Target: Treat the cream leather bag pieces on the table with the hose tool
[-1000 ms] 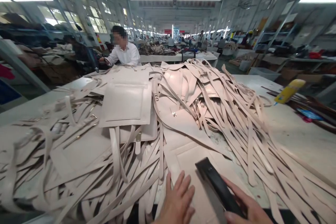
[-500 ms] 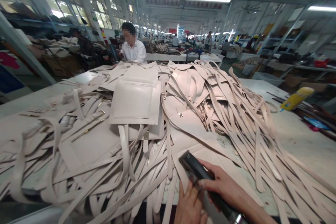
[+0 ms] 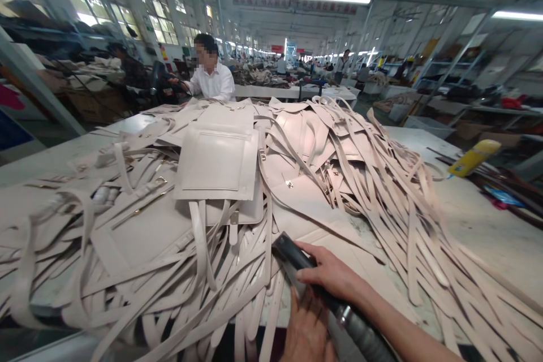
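My right hand (image 3: 333, 277) grips a dark, long-handled tool (image 3: 288, 251) whose flat black head rests on a cream leather panel (image 3: 365, 271) at the near edge of the table. Just below it, my left hand (image 3: 307, 331) presses flat on the same panel, fingers together, touching the tool's shaft. Around them lies a big heap of cream leather straps (image 3: 394, 192) and bag panels. One stitched rectangular panel (image 3: 216, 161) lies on top of the heap, farther back and to the left.
The white work table (image 3: 487, 220) carries a yellow bottle (image 3: 473, 158) lying at the right, beside dark scraps. A person in a white shirt (image 3: 212, 82) sits at the far end. More tables, shelves and workers fill the hall behind.
My right hand has pushed the tool forward and left across the panel. My left hand has slid under and beside the tool's shaft. The view shifted slightly.
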Tool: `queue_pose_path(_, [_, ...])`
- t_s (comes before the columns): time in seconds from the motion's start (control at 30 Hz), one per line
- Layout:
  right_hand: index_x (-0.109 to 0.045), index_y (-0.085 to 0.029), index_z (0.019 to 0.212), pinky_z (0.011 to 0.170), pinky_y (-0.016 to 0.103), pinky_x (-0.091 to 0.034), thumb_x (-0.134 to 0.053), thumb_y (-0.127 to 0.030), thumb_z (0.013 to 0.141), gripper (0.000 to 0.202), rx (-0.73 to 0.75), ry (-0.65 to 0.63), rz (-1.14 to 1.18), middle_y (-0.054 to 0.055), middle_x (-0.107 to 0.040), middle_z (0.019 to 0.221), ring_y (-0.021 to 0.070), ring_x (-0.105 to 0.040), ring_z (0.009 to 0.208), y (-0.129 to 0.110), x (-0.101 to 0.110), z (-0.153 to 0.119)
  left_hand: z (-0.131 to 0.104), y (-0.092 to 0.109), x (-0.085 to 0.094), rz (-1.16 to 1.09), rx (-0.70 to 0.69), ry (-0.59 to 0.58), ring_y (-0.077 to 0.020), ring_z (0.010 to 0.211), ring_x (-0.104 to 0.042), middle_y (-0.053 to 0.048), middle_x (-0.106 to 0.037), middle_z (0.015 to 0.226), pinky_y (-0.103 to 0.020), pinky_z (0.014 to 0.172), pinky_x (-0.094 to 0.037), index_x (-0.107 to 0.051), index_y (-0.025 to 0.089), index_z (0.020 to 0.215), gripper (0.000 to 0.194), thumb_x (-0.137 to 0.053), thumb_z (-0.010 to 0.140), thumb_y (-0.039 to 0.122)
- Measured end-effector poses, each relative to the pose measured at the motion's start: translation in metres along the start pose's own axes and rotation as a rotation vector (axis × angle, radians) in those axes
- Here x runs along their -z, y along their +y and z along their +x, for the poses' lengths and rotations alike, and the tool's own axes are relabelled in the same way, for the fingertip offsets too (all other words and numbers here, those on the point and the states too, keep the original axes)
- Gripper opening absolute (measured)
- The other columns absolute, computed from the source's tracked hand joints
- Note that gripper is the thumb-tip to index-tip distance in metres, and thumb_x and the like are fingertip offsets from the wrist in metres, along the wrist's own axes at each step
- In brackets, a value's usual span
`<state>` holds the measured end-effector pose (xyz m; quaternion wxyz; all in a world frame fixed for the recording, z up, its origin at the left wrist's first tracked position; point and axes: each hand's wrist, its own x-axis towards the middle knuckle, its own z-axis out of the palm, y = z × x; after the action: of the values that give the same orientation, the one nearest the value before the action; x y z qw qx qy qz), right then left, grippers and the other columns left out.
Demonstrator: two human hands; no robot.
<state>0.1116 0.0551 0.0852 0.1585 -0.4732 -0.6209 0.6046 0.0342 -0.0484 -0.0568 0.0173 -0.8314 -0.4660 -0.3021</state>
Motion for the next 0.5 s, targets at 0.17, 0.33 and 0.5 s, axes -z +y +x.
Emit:
queue_pose_path(0.17, [-0.037, -0.024, 0.131, 0.043, 0.026, -0.045, -0.061, -0.027, 0.067, 0.068, 0.038, 0.187, 0.023, -0.005, -0.056, 0.061, 0.0137, -0.051, 0.045, 0.002, 0.002, 0.017, 0.008, 0.006, 0.011, -0.083, 0.021, -0.139, -0.0364, 0.125, -0.036, -0.012, -0.048, 0.132, -0.068, 0.094, -0.035, -0.036, 0.017, 0.133, 0.063, -0.049, 0.073, 0.027])
queue_pose_path(0.33, [-0.034, -0.029, 0.132, 0.035, 0.024, -0.046, -0.056, -0.028, 0.073, 0.063, -0.003, 0.177, 0.198, -0.006, -0.053, 0.06, 0.0137, -0.054, 0.042, 0.028, 0.041, -0.027, -0.002, 0.0, 0.005, -0.085, 0.066, -0.119, -0.0354, 0.122, -0.042, -0.013, -0.052, 0.128, -0.059, 0.09, -0.045, -0.051, 0.015, 0.119, 0.046, -0.049, 0.076, 0.031])
queue_pose_path(0.5, [-0.035, -0.021, 0.128, 0.033, 0.022, -0.047, -0.056, -0.031, 0.075, 0.058, -0.12, 0.184, 0.383, -0.003, -0.057, 0.064, 0.014, -0.057, 0.043, 0.07, 0.075, -0.065, 0.0, -0.004, 0.009, 0.026, -0.063, -0.096, -0.0344, 0.115, -0.05, -0.014, -0.053, 0.127, -0.054, 0.082, -0.052, -0.054, 0.014, 0.114, 0.044, -0.05, 0.07, 0.019])
